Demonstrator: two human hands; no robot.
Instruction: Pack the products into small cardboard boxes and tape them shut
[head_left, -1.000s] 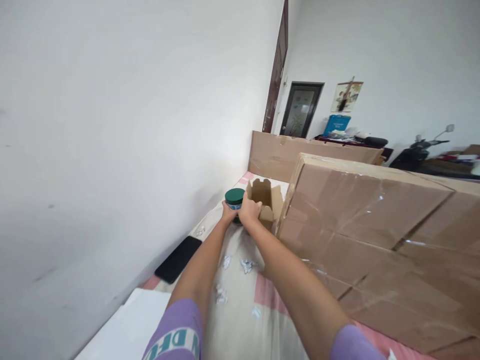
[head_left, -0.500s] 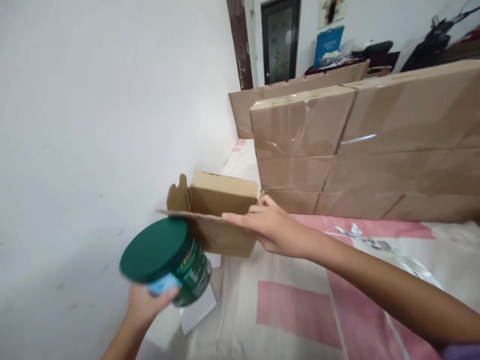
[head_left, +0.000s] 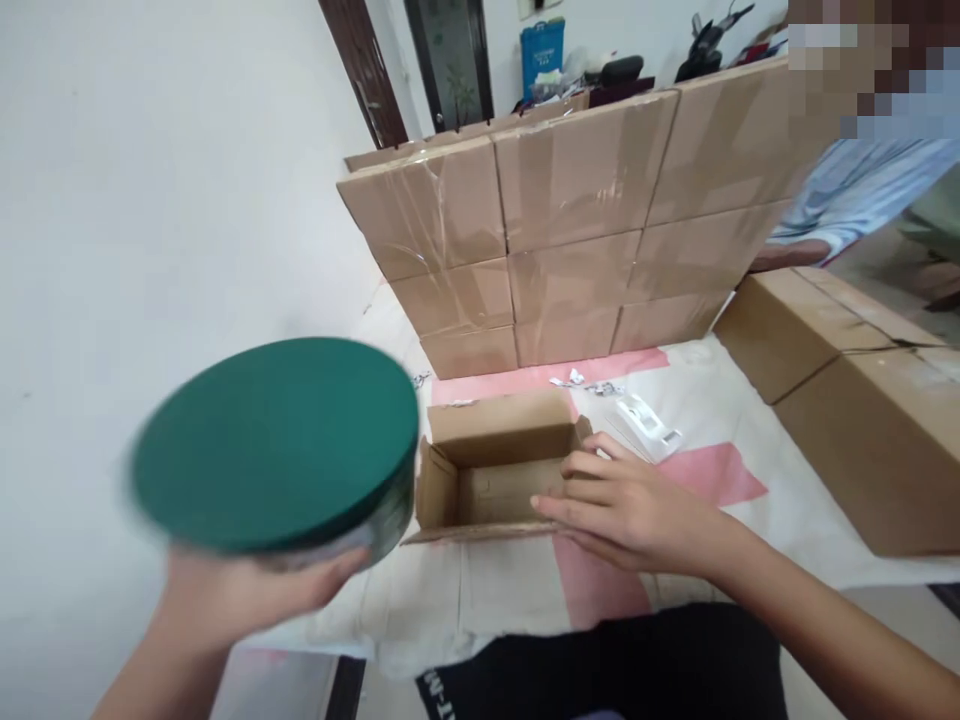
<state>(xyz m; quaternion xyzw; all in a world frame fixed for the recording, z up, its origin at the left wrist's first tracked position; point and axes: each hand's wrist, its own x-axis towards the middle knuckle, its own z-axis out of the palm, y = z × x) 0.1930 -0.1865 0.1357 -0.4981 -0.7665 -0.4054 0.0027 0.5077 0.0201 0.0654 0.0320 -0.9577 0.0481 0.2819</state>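
Observation:
A round tub with a dark green lid (head_left: 277,440) is held up at the left, close to the camera. My left hand (head_left: 255,595) grips it from below, thumb along its side; the edges are blurred by motion. Beside it, an open cardboard box (head_left: 502,490) sits on the cloth-covered table, its inside bare. My right hand (head_left: 626,500) holds the box's near right corner, with fingers over the rim and the thumb side hidden. The tub is apart from the box, up and to its left.
A tall wall of taped cardboard (head_left: 570,210) stands across the table's back. A closed carton (head_left: 870,400) is at the right. Paper scraps (head_left: 574,380) and a white packaging piece (head_left: 649,428) lie behind the box. Another person's sleeve (head_left: 862,190) shows at the upper right.
My left hand has raised the green-lidded tub nearer the camera. The box has moved from beside the wall to the middle of the table with my right hand on it. The view has swung right.

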